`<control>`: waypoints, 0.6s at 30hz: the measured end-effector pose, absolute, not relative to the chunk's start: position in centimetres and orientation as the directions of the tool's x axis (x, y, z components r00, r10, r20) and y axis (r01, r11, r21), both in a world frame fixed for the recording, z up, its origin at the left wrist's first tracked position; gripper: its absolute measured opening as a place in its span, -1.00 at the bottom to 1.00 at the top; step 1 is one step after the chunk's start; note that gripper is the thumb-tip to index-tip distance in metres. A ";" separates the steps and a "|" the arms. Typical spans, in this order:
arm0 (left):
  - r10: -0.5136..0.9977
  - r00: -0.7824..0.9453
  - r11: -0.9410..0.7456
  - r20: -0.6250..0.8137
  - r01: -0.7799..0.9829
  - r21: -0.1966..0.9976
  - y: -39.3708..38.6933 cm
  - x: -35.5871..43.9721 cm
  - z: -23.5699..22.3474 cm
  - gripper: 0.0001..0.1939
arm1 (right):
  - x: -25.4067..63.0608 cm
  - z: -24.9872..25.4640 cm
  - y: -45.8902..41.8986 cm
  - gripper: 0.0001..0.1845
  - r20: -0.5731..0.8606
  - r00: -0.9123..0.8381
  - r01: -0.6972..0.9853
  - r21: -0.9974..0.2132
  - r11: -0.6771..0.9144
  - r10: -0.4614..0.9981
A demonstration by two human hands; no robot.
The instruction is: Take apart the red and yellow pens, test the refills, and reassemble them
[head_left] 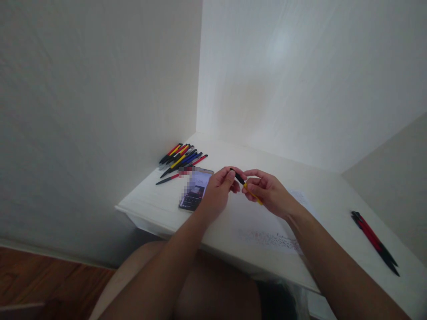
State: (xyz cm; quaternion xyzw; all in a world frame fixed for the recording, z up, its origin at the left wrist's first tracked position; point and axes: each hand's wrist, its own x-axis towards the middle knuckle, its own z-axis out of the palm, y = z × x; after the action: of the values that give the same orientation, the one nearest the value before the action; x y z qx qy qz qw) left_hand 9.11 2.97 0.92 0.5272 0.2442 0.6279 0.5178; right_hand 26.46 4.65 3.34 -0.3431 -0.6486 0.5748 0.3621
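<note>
Between my hands, above the table, is a yellow and black pen (pixel 254 194). My left hand (pixel 222 184) pinches its black end, and my right hand (pixel 265 189) grips the yellow barrel. Under my hands lies a white sheet of paper (pixel 253 222) with rows of small dark marks near its front edge. Just left of my left hand, a phone (pixel 196 189) lies flat with its screen lit and part of it blurred out.
A pile of red, yellow, blue and black pens (pixel 182 158) lies at the table's left, near the wall. On the right side are red and black pens (pixel 373 240) side by side. White walls (pixel 267 80) stand behind and to the left of the white table (pixel 150 200).
</note>
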 end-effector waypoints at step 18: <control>0.942 -0.186 -0.329 0.279 -0.349 0.878 3.1 10.1 0.5 -0.77 | 26.6 3.0 5.1 -0.79 0.024 -0.382 0.103 -0.992 0.068 0.924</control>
State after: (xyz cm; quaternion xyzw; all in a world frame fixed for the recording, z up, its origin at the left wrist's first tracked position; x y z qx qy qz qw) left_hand 10.11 3.06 0.52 0.4338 0.3417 0.6900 0.4679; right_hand 26.56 5.15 2.96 -0.4095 -0.6268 0.5461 0.3757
